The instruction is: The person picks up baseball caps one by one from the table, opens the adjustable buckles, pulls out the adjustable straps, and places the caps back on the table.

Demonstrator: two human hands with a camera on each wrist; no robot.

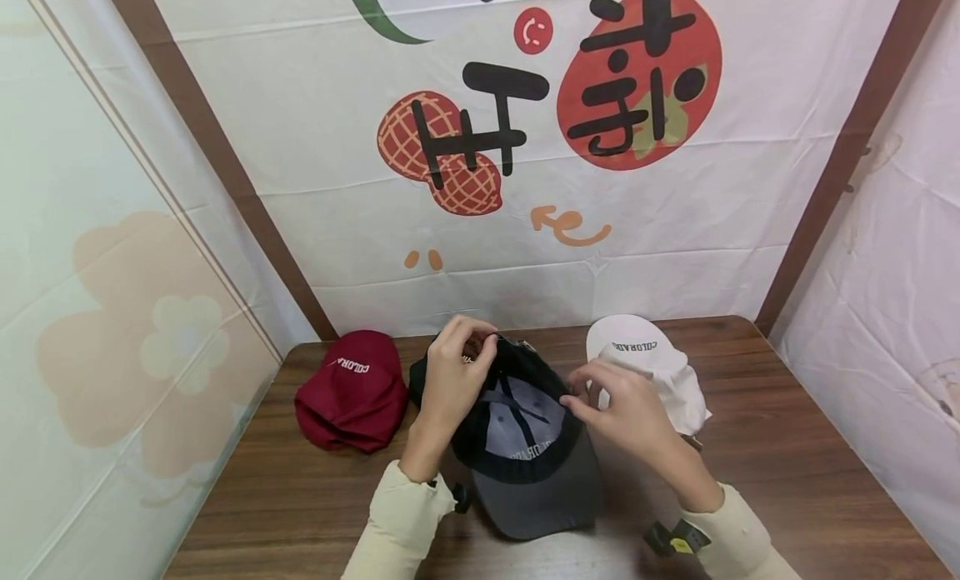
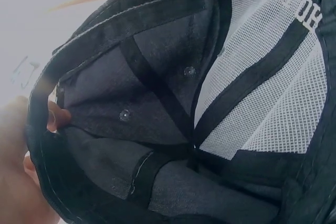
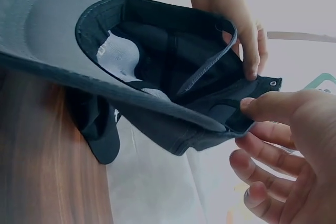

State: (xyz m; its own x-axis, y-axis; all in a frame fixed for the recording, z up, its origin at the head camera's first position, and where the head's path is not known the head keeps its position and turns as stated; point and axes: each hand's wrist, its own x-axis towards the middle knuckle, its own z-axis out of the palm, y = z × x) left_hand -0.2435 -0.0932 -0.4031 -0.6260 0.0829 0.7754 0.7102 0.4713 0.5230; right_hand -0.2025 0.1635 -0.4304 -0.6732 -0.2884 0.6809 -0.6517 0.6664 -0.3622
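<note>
A dark grey baseball cap [image 1: 536, 501] is held upside down, its brim toward me and its black-taped inside [image 2: 157, 77] facing up. Reversed white lettering shows on the pale mesh lining of its front panel. My left hand [image 1: 453, 380] pinches the sweatband edge at the back left. On the right side my right hand [image 1: 626, 405] pinches the edge between thumb and index finger; its other fingers [image 3: 268, 182] are loosely bent below. A strap end with a metal eyelet [image 3: 273, 83] sticks out between the hands in the right wrist view.
A dark red cap [image 1: 356, 392] lies to the left on the wooden table [image 1: 772, 447]. At the back right is a white cap [image 1: 652, 372], partly behind my right hand. Another black cap [image 3: 97, 124] sits behind the held one. A printed white cloth [image 1: 675, 247] hangs behind the table.
</note>
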